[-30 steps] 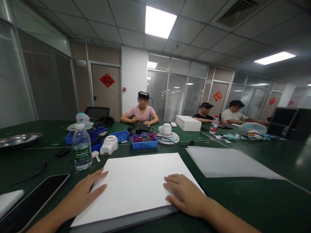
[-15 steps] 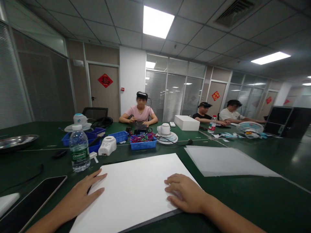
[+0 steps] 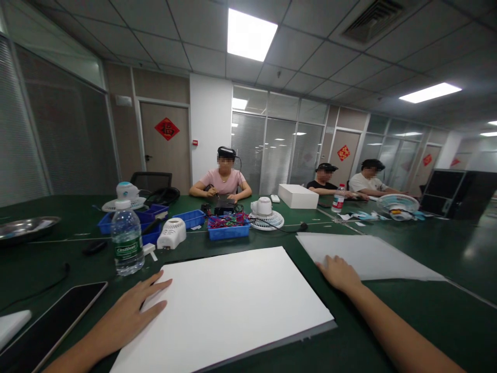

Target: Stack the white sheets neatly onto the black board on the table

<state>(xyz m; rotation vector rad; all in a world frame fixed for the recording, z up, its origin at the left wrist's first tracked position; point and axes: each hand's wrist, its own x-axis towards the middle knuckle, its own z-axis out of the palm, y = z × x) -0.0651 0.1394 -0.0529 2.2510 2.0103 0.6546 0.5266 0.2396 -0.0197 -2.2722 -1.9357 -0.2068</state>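
Note:
A stack of white paper [image 3: 225,305] lies in front of me, with a dark grey layer showing under its near edge. My left hand [image 3: 135,311] rests flat on the stack's left edge, fingers spread and thumb on the white surface. At the right, my right hand [image 3: 339,274] is at the left edge of a translucent whitish sheet [image 3: 382,256]. Its fingers are slightly bent over that edge, thumb apart, and I see no grip on the sheet. The palm hides the underside of the fingers.
A water bottle [image 3: 127,243] and a black phone [image 3: 50,329] are at the left. Beyond the paper are a blue tray [image 3: 229,233] of wires, a white fan part [image 3: 172,233], a small fan [image 3: 267,218] and a white box [image 3: 298,197]. A person [image 3: 221,181] sits across the table.
My right hand has left the white paper and moved right and away from me to the translucent sheet. My left hand has stayed on the stack's left edge.

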